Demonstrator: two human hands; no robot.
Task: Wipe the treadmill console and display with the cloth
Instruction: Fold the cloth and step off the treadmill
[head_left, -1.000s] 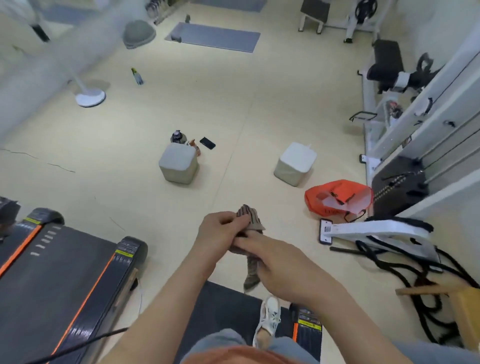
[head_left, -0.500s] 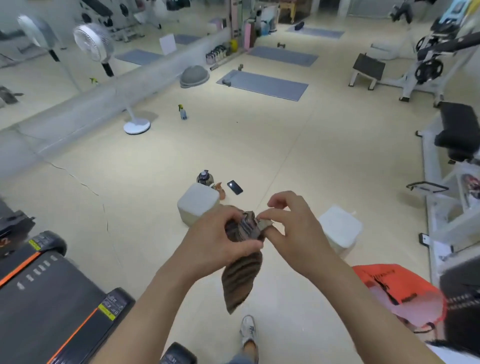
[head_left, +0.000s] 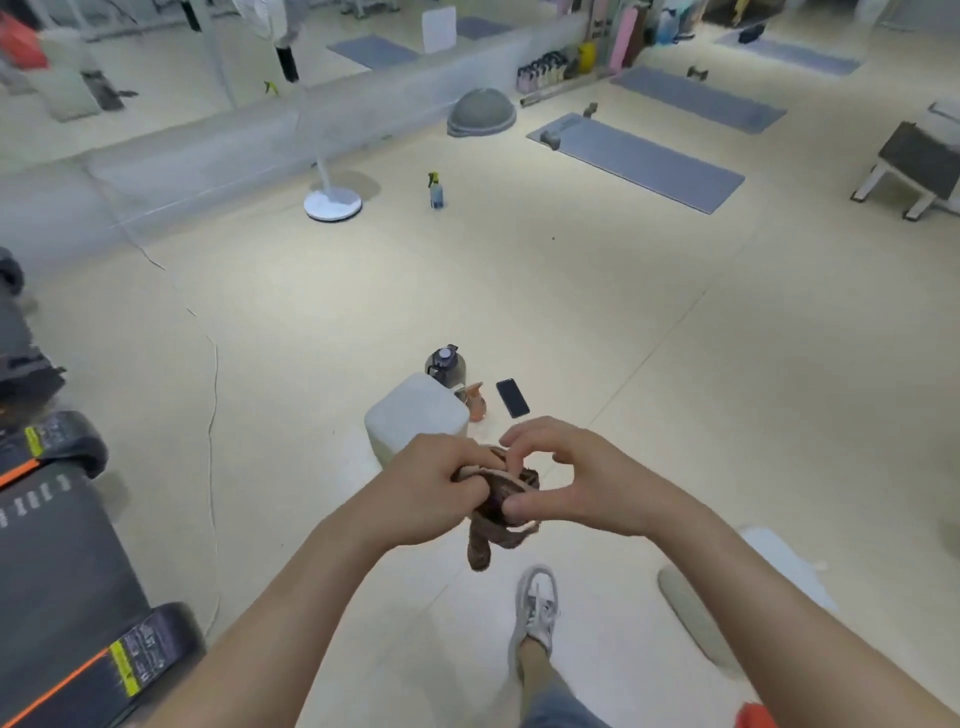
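Both hands clamped on bunched brown cloth (head_left: 493, 512), left hand (head_left: 431, 493) and right hand (head_left: 571, 488) close together; above floor (head_left: 623, 322), beside treadmill (head_left: 62, 571).

- Left hand (head_left: 431, 488): forearm extended forward, fingers curled closed, gripping the cloth (head_left: 498, 512).
- Right hand (head_left: 576, 486): forearm extended forward, thumb and fingers (head_left: 524, 441) arched, pinching the same cloth, close beside left.
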